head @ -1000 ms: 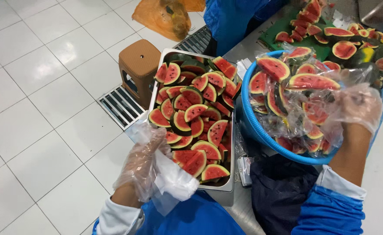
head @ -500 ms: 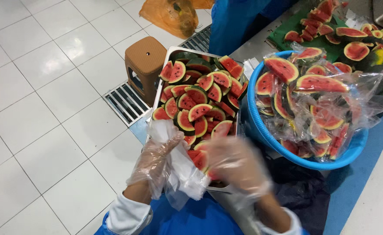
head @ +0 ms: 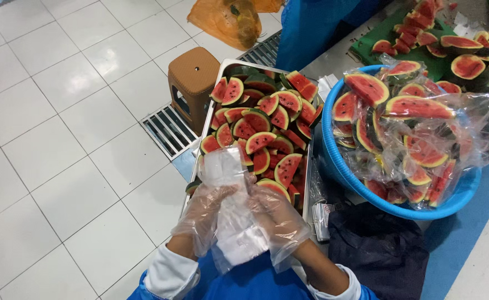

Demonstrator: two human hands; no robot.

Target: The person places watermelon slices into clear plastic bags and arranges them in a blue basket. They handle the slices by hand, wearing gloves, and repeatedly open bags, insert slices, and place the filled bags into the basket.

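Right now I have both gloved hands together over the near end of the metal tray (head: 208, 114), working a stack of clear plastic bags (head: 234, 222). My left hand (head: 202, 214) curls under the stack's left side, fingers closed on it, while my right hand (head: 277, 219) grips the right edge, thumb and fingers pinching the top sheet. The bags hang between the two hands, their upper end lying over the watermelon slices (head: 264, 130) that fill the tray. Just right of the tray sits a blue basin (head: 333, 161) heaped with bagged watermelon pieces (head: 411, 128). A brown plastic stool (head: 191, 78) stands on the white tiled floor beside the tray's far corner, next to a floor drain grate (head: 169, 130).
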